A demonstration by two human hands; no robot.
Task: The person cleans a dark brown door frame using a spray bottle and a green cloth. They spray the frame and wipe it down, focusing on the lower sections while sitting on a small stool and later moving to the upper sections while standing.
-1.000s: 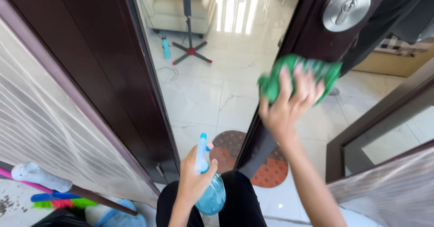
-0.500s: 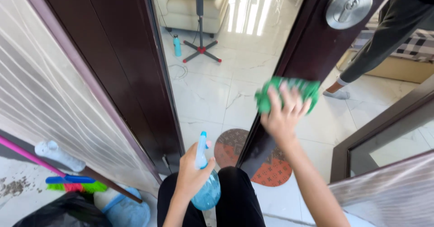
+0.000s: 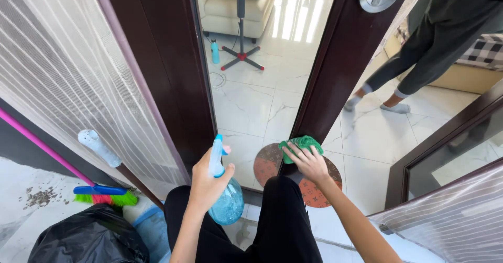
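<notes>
My left hand (image 3: 205,182) was closed around a blue spray bottle (image 3: 224,197), held upright above my knees. My right hand (image 3: 309,163) pressed a green cloth (image 3: 300,145) flat against the bottom of the dark door (image 3: 340,74), fingers spread over it, just above the round mat (image 3: 319,189). A broom (image 3: 99,190) lay to my left.

One head-worn camera looks steeply down from close above, facing the dark door (image 3: 335,74) edge and the marble floor (image 3: 262,106) beyond.
</notes>
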